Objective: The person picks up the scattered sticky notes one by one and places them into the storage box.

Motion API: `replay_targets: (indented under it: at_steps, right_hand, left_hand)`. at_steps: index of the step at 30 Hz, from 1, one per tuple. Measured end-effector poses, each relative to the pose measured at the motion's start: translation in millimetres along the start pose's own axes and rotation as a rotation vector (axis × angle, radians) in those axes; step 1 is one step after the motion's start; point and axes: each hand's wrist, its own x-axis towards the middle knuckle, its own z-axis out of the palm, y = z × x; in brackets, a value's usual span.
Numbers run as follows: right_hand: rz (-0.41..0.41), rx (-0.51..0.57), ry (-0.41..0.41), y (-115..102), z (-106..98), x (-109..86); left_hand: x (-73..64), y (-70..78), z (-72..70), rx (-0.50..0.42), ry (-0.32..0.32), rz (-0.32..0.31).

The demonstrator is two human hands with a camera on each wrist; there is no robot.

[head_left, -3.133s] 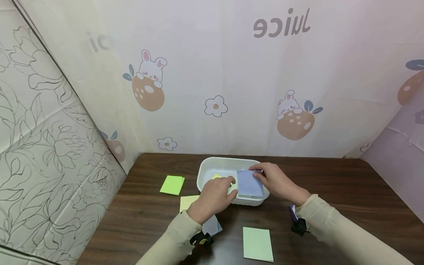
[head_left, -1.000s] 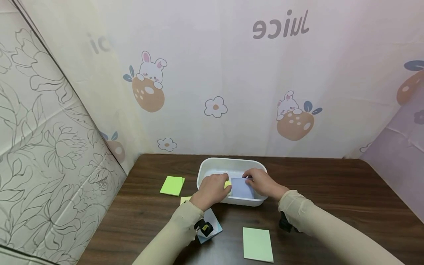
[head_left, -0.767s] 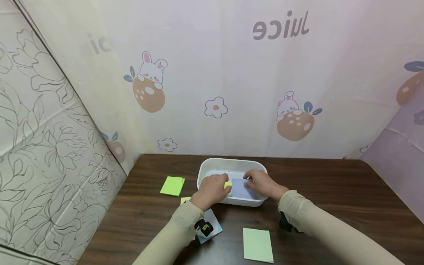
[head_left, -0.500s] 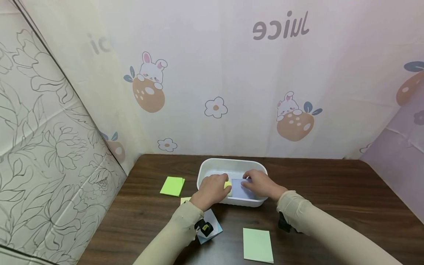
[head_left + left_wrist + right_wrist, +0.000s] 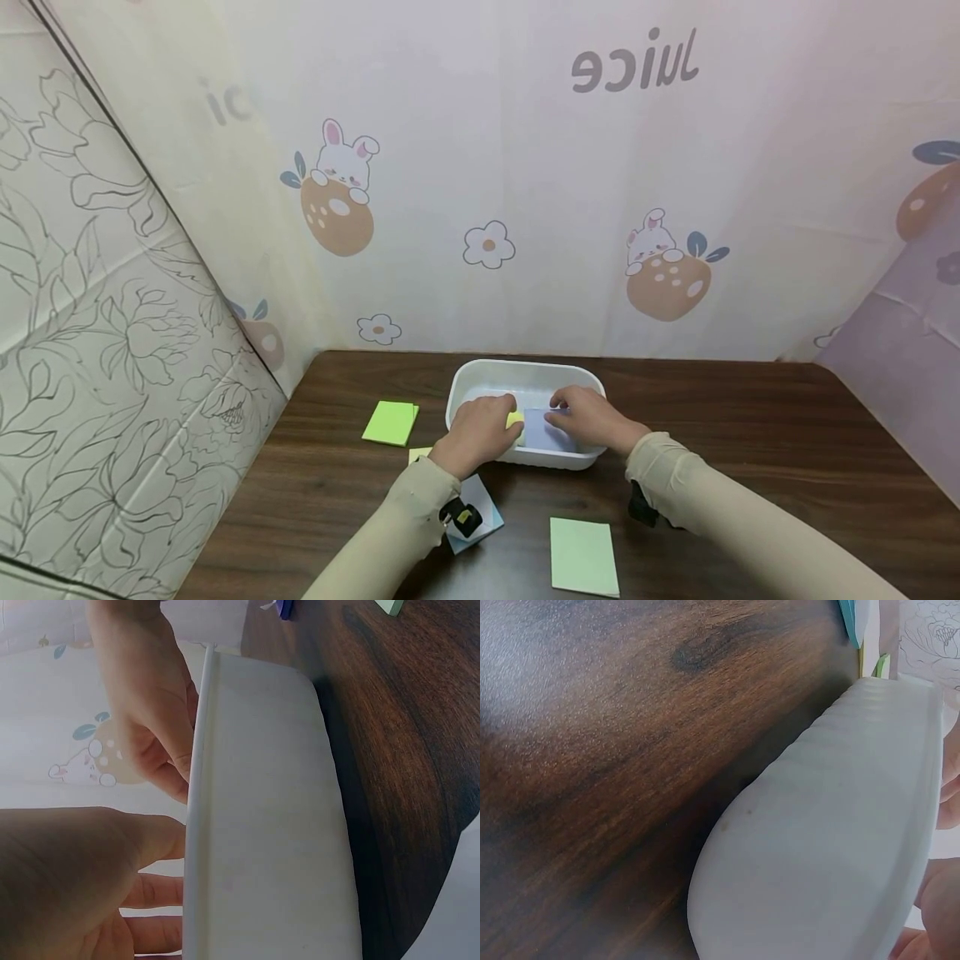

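Left hand (image 5: 480, 429): positioned over the near side of the white tray (image 5: 525, 372), thumb and forefinger spread, yellow paper (image 5: 516, 417) visible between them. Fingertip contact with that paper cannot be determined. Right hand (image 5: 591, 414): positioned over the tray's right end, thumb and forefinger apart above the lavender notes (image 5: 542, 437) — these lie inside the tray, directly below and left of the right hand's fingertips. Its remaining fingers are largely hidden. Bright green notes (image 5: 388, 422) lie on the table (image 5: 720, 400), left of the left hand. Pale yellow notes (image 5: 418, 454) are partly covered by the left wrist; blue papers (image 5: 482, 497) lie beneath it. Mint notes (image 5: 584, 554) lie nearer the person — between the two forearms.
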Motion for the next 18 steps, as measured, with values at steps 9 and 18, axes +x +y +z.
replay_targets:
  at_steps: [9,18]
  right_hand:
    - [-0.012,0.011,0.035,0.4,-1.6,-2.4]
    - [-0.057,0.0,0.12,-4.4,-2.9,-5.7]
  left_hand:
    - [0.3,0.7,-1.5,-0.016,-0.02,-0.013]
    - [-1.1,3.3,-6.8,-0.001,0.014,0.006]
